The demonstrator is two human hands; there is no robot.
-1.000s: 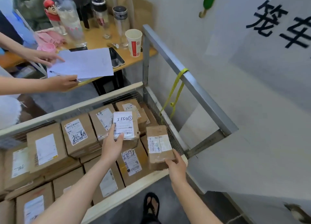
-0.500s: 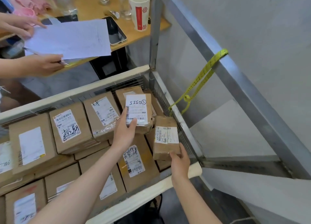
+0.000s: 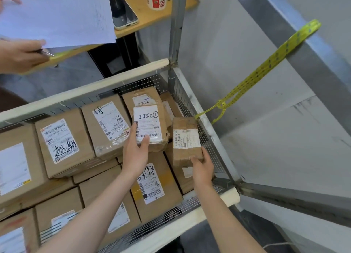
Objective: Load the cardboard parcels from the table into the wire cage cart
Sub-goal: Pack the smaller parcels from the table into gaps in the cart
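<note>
Parcel in right hand sits just beside cart wall.

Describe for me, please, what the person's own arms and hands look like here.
The left hand and right hand are ungloved, and no ring shows on either. The left forearm and right forearm are uncovered right to the picture's edge: no sleeve, watch, bracelet or marking is in view.
</note>
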